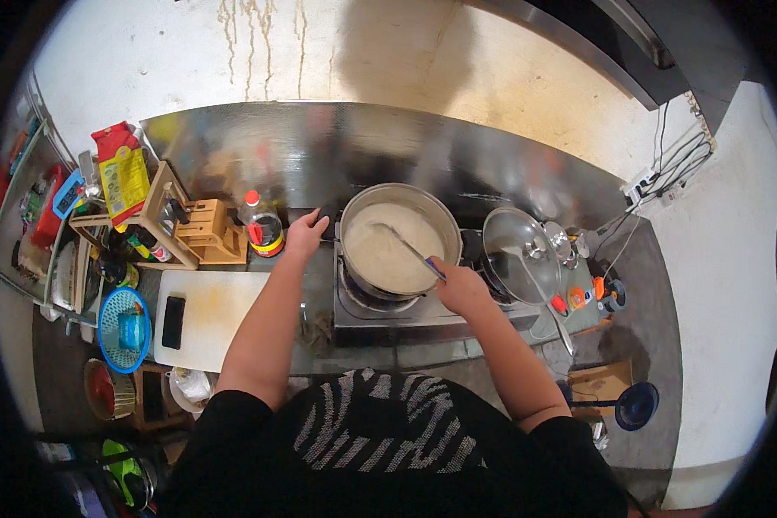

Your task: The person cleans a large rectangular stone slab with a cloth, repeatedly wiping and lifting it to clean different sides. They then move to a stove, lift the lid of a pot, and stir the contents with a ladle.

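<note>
A large metal pot point(454, 265) stands on the gas stove point(375, 327), holding a pale, creamy liquid point(379, 259). My right hand point(463, 289) grips the handle of a metal utensil point(406, 243), whose far end dips into the liquid, so its shape is hidden. At the pot's left side, my left hand point(307, 233) has thumb and fingers on the black side handle point(328, 219). Just left of that hand stands a bottle of dark liquid point(263, 226) with a red cap.
A glass lid point(517, 243) and a long-handled utensil point(560, 330) lie over the right burner. To the left are a white cutting board point(213, 294) bearing a phone point(173, 322), a wooden knife block point(210, 230) and a blue basket point(108, 337). A range hood point(596, 55) overhangs the upper right.
</note>
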A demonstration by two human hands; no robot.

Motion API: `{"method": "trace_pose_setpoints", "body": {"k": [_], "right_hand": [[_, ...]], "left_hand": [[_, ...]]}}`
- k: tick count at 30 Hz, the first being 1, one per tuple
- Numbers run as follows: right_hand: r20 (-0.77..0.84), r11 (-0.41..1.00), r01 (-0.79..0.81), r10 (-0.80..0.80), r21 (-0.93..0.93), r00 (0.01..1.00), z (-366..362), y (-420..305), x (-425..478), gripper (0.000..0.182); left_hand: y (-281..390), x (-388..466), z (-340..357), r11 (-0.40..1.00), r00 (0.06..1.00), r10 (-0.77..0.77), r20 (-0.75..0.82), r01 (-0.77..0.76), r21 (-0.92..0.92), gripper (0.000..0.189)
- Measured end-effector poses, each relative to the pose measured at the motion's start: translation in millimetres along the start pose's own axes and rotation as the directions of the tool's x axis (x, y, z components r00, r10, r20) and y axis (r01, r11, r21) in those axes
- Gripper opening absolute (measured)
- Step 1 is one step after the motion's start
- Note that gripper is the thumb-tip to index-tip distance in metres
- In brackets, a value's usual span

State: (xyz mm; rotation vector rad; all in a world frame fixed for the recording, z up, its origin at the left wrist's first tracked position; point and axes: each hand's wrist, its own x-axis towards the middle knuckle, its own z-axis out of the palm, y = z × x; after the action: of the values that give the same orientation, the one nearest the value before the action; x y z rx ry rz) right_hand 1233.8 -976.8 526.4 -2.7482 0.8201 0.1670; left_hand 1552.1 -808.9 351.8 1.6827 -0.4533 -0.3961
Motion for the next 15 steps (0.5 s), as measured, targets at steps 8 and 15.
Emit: {"method": "trace_pose_setpoints", "body": {"k": [8, 15], "right_hand": [[0.012, 0.996, -0.081, 0.081, -0.023, 0.997, -28.9, 37.6, -8.5, 0.050], [0.104, 0.991, 0.009, 0.005, -0.136, 0.995, -73.2, 49.8, -33.9, 0.051]], "left_hand": [[11.0, -10.7, 8.2, 1.000, 0.999, -0.031, 0.013, 0.031, -0.002, 0.054], [28.0, -19.1, 12.2, 0.999, 1.000, -0.024, -0.009, 0.025, 0.045, 0.050]]}}
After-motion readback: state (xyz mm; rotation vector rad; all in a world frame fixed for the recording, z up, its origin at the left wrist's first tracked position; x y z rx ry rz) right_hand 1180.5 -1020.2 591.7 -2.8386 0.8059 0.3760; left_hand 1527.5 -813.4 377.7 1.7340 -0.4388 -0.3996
